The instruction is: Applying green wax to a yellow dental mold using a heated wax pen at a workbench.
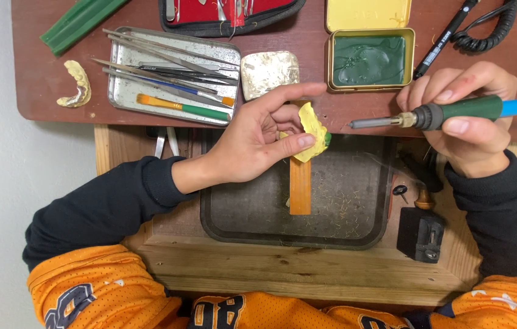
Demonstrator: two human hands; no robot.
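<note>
My left hand (258,137) pinches a small yellow dental cast (312,130) with a bit of green wax at its right edge, held over a dark tray (356,201). My right hand (468,116) grips a heated wax tool (453,113) with a green grip and a blue handle. Its metal tip (365,122) points left, a short way from the cast and not touching it.
On the brown bench lie a metal tray (125,85) of hand instruments, a yellow tin of green wax (369,59), a pale block (269,72), another yellow cast (77,84), a green wax bar (78,23) and a red tool case (228,13). An orange wooden peg (300,186) crosses the dark tray.
</note>
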